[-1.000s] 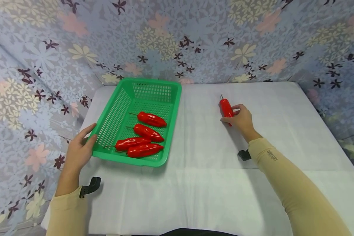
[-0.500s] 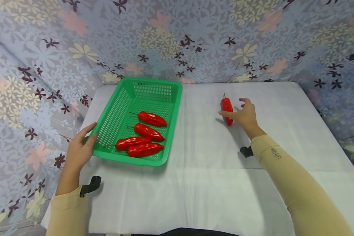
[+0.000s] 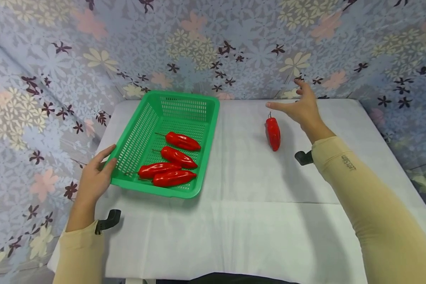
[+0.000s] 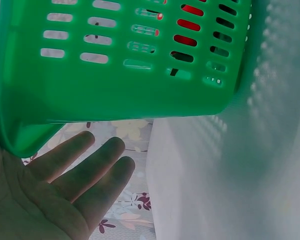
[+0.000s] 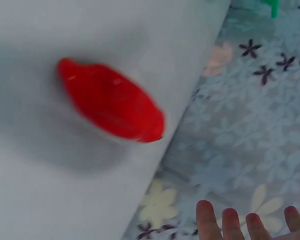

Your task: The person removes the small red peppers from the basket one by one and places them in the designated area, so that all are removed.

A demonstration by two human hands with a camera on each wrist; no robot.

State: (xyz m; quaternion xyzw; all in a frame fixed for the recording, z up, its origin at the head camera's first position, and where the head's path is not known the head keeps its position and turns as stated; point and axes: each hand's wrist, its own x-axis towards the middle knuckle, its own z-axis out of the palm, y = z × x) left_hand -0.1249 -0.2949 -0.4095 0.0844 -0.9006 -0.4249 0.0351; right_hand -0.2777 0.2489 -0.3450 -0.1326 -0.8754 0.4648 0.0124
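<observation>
A green plastic basket [image 3: 213, 130] stands on the left of the table in the head view. Several red chili peppers with thin stems lie in it, one of them a red pepper [image 3: 182, 141] uppermost. My left hand [image 3: 94, 175] grips the basket's left rim, thumb and forefinger over it; in the left wrist view its other fingers [image 4: 97, 175] extend straight below the rim. To the right, a single chili pepper [image 3: 273, 133] lies on the table, stem pointing away. My right hand [image 3: 303, 106] hovers beyond it, thumb and fingers spread, holding nothing.
White cloth covers the table [image 3: 248, 232]. Flowered fabric [image 3: 198, 43] hangs behind and at both sides, meeting the table's far edge. A black wrist mount [image 3: 108, 221] sits on the left forearm, another mount [image 3: 303, 157] on the right.
My right hand has let go of the single chili pepper and moved up and away toward the far edge, its fingers spreading. The left hand stays on the basket rim.
</observation>
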